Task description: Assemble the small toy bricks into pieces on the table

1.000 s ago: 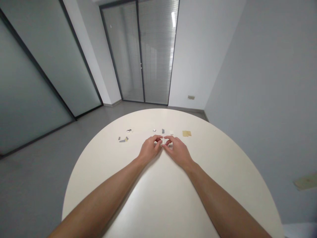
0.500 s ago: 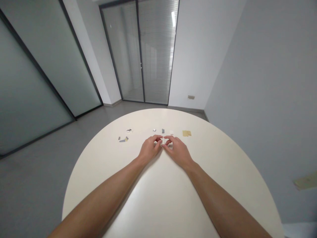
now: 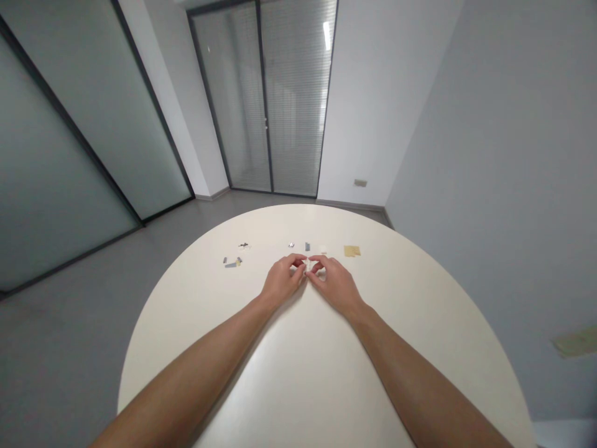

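Observation:
My left hand and my right hand meet over the white table, fingertips almost touching. Between them they pinch a small white piece, one hand at each side; its exact kind is too small to make out. Just beyond the fingers lie a small grey piece, a small silvery piece and a pale flat piece. Parts of the white piece are hidden behind the fingers.
Yellow flat sheets lie right of the hands. At the left are small dark pieces, a long grey piece and a little yellow piece. A glass door stands behind the table's rounded far edge.
The white piece has turned slightly between the fingertips and less of it shows now. Both hands stay in nearly the same place.

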Demonstrator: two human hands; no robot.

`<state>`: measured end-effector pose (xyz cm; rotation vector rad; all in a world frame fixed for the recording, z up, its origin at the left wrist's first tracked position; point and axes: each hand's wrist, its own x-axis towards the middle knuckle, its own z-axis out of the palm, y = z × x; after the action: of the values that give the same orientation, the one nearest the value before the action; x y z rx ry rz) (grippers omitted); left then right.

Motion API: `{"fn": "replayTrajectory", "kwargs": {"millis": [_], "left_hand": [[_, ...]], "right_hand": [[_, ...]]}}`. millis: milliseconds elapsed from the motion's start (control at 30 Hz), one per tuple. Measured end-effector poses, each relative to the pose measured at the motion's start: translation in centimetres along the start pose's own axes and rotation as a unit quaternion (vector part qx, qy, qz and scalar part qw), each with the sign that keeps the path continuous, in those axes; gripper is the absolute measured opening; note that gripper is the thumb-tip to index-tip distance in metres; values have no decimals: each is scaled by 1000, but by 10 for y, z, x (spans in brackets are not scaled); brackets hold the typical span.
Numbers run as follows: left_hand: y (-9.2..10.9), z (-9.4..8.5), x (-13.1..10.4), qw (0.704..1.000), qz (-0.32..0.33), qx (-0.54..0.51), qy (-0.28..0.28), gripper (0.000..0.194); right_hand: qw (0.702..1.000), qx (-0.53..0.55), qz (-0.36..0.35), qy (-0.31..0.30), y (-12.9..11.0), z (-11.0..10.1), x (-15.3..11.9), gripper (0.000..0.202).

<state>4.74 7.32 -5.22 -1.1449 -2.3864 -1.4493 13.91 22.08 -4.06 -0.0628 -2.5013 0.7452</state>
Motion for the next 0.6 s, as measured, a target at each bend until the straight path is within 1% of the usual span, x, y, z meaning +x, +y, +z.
{"fn": "replayTrajectory", "kwargs": {"millis": [300,600], "left_hand": [[1,-1,-1,1000,7,-3,1,25],[2,0,-1,1000,-1,3,-1,25]], "right_hand": [[1000,-1,1,-1,0,0,0,28],[1000,-2,3,0,0,-1,0,27]]}}
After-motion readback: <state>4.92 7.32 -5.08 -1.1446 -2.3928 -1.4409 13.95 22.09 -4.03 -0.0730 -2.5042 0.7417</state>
